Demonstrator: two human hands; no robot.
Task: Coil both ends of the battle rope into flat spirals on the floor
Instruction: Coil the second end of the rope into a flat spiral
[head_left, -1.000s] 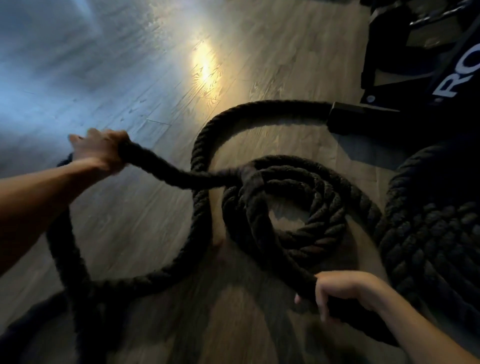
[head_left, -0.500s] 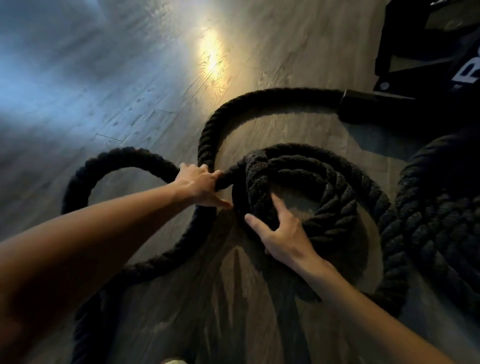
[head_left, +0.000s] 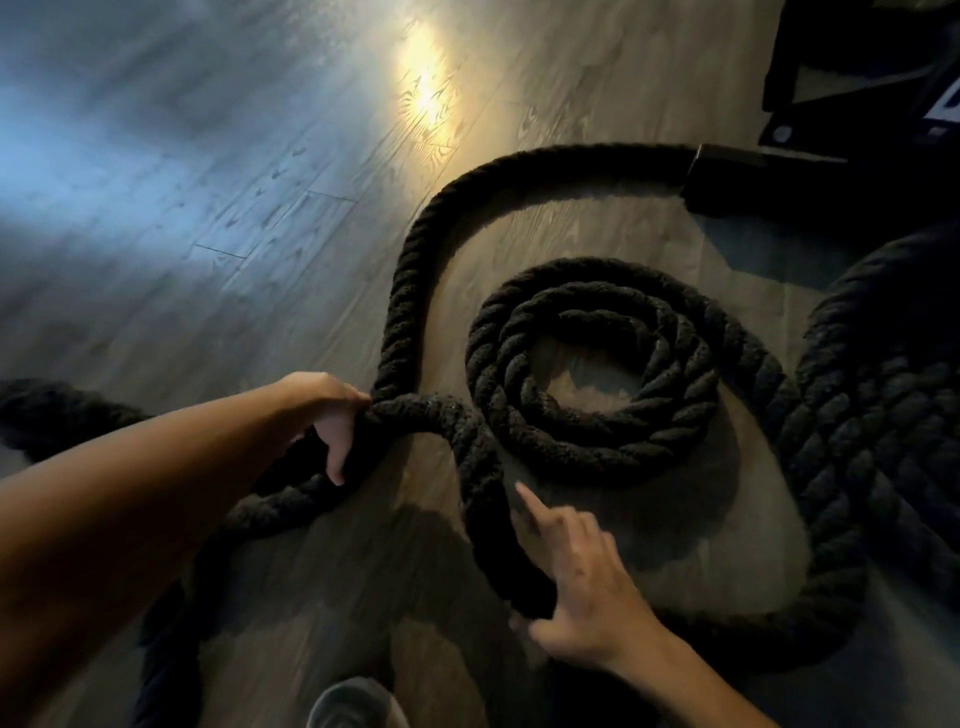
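Observation:
A thick black battle rope (head_left: 415, 249) snakes over the wood floor. A small spiral of it (head_left: 592, 364), about three turns, lies flat at centre right with a bare patch of floor in its middle. A larger, tighter coil (head_left: 883, 415) sits at the right edge. My left hand (head_left: 332, 415) grips the rope where two strands cross, left of the small spiral. My right hand (head_left: 582, 577) rests on the outer strand below the spiral, index finger stretched out, thumb under the rope.
Black gym equipment with white lettering (head_left: 857, 93) stands at the top right, and the rope's black end sleeve (head_left: 727, 171) lies near it. A grey shoe (head_left: 353, 701) shows at the bottom edge. More loose rope (head_left: 52, 410) trails off left. Open wood floor (head_left: 208, 156) stretches to the upper left.
My left hand has pulled back to the left with the rope. My right hand has left the spiral's inner edge and dropped to the outer strand. The spiral now lies flatter and rounder.

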